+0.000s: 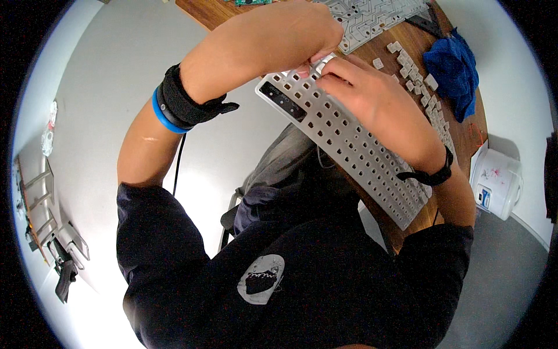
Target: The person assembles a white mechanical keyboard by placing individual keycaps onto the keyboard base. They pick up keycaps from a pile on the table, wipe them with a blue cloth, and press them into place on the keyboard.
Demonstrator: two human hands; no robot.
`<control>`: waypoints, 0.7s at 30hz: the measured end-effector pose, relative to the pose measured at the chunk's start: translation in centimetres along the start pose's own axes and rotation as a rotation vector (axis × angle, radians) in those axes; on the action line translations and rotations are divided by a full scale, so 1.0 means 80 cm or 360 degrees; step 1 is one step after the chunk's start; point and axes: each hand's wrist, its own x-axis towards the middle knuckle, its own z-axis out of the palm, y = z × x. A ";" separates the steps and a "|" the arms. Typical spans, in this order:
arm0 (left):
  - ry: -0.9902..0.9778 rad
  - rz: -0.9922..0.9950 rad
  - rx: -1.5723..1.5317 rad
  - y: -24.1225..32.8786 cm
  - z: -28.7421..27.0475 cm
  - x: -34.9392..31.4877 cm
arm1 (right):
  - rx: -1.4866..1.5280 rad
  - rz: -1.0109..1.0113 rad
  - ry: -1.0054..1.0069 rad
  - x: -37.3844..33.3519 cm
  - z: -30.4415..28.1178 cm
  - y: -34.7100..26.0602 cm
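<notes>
Left forearm raised across, left hand (322, 32) curled at the upper end of the pale keyboard frame (352, 138); right hand (372, 93) palm-down over it, fingers bent inward — either hand's grip cannot be told — frame slanting across the table (200, 11) edge

The left hand (321, 34) hides most of its own fingers; the right hand (366, 93) covers part of the keyboard frame (353, 145); the top edge cuts off a green circuit board (249, 2) and a patterned sheet (372, 22); marks on the white keycaps (406, 60) are too small to tell.
</notes>
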 end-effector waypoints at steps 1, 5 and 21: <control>0.0004 0.0034 -0.0009 0.001 -0.005 -0.003 | 0.0012 -0.0004 -0.0004 0.001 0.000 0.001; 0.0099 0.0062 -0.0046 -0.007 0.009 -0.003 | 0.0027 0.0063 -0.0196 0.002 -0.003 0.006; 0.0045 0.0007 0.0285 -0.017 0.029 0.000 | 0.0021 0.0014 0.0067 0.009 0.011 0.012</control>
